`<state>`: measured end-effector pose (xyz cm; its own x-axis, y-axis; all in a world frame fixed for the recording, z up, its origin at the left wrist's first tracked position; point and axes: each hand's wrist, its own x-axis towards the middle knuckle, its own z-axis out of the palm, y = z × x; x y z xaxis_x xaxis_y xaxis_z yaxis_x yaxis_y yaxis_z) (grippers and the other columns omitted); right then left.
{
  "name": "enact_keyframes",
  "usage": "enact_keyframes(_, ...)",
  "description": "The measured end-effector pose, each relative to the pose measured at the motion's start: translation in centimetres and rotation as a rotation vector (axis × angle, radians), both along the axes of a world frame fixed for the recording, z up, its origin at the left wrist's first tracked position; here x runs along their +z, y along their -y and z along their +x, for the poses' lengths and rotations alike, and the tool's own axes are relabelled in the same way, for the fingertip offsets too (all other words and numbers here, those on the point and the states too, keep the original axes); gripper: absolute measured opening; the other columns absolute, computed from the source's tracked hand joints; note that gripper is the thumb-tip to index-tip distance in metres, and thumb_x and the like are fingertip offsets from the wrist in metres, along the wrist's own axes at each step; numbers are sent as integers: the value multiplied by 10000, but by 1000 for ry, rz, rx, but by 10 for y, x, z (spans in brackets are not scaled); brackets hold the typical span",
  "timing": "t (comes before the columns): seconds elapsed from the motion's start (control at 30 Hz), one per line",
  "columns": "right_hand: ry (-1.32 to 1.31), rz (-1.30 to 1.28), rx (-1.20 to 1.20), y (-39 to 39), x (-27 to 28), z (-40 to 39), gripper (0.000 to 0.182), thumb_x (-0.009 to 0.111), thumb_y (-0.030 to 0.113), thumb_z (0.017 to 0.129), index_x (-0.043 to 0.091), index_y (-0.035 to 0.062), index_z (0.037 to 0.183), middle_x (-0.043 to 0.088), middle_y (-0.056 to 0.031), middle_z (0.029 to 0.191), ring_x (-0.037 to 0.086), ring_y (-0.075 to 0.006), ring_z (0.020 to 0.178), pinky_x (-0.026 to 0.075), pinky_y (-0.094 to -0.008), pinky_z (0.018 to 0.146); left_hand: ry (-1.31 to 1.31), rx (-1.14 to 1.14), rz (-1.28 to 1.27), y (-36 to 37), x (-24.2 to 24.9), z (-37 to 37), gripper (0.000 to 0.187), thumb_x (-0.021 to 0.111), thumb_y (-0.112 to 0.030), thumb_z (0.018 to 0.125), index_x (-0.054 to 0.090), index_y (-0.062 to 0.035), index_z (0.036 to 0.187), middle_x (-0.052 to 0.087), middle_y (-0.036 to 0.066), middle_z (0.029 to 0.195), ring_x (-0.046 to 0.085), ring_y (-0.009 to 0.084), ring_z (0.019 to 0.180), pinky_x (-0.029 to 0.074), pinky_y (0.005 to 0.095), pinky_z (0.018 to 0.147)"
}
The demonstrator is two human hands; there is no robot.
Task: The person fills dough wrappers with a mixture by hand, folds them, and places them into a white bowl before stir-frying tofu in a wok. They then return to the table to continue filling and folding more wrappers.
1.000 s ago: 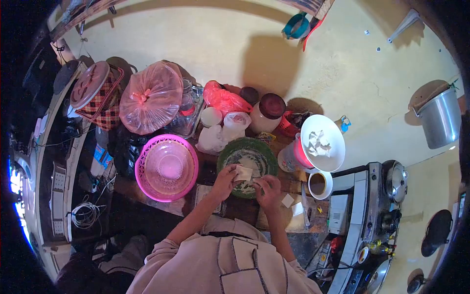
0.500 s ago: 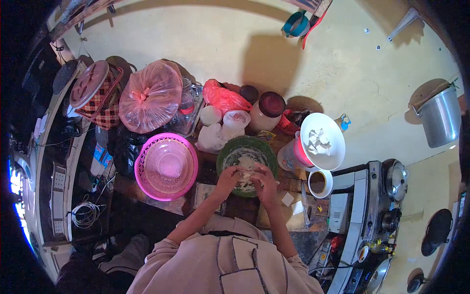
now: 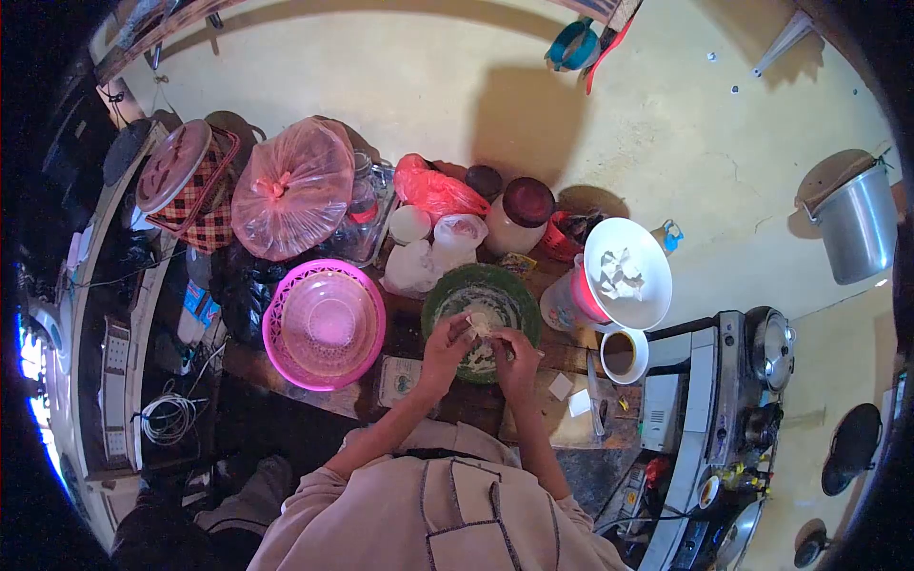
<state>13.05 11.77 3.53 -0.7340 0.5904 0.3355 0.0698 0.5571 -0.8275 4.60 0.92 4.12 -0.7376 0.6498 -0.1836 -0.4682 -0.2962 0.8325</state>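
A green basin (image 3: pixel 524 297) stands in front of me, its inner wall streaked with white flour. Over it, my left hand (image 3: pixel 445 352) and my right hand (image 3: pixel 515 360) are both closed, fingers curled round a pale lump of dough (image 3: pixel 482 324) from either side. Part of the dough is hidden behind the fingers. More floury bits lie beneath, inside the basin.
Left of the basin sits a pink basket (image 3: pixel 378 328) holding a clear bowl. At the right stand a white bowl (image 3: pixel 657 285) with pale pieces, a cup of dark liquid (image 3: pixel 619 354), a knife (image 3: pixel 595 390) and white squares. Bags and a jar (image 3: pixel 519 224) line the back.
My left hand has shifted slightly and its fingers now point up more. The dough shows more clearly between my hands, a little higher over the basin.
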Motion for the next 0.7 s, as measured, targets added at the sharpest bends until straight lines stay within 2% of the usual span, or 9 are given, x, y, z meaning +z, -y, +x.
enact_keyframes(0.2, 1, 32, -9, 0, -4, 0, 108, 572, 64, 771, 568, 49, 877, 591, -123, 894, 575, -292, 844, 448, -366, 735, -414, 10, -289, 3, 9, 1, 309, 532, -28, 818, 508, -23, 1126, 501, 90, 1084, 522, 149, 937, 414, 245, 811)
enact_keyframes(0.3, 26, 34, -15, 3, 1, 0, 113, 560, 50, 771, 560, 53, 885, 581, -123, 902, 564, -296, 853, 447, -370, 725, -711, 84, -376, 3, 12, 1, 297, 536, -23, 810, 527, -24, 1107, 519, 102, 1046, 534, 166, 907, 427, 254, 779)
enact_keyframes(0.5, -81, 154, -3, 8, 23, -5, 114, 557, 32, 765, 550, 58, 876, 564, -115, 889, 551, -294, 838, 447, -358, 715, -725, 155, -319, 0, 2, 7, 305, 551, 0, 789, 533, -10, 1094, 520, 113, 1019, 542, 185, 885, 429, 254, 764)
enact_keyframes(0.6, -59, 106, -30, 10, 21, -5, 108, 553, 31, 769, 550, 59, 874, 563, -114, 883, 555, -284, 828, 454, -343, 695, -695, 158, -222, 0, -2, 4, 301, 554, 5, 788, 535, -4, 1088, 519, 108, 1026, 534, 162, 890, 434, 244, 755)
enact_keyframes(0.7, -105, 60, -14, 12, 28, -5, 116, 549, 32, 773, 551, 63, 885, 568, -111, 903, 562, -267, 830, 465, -319, 661, -435, 115, -123, -1, -5, 6, 283, 563, -6, 793, 541, 7, 1075, 552, 90, 1005, 535, 130, 876, 438, 237, 754)
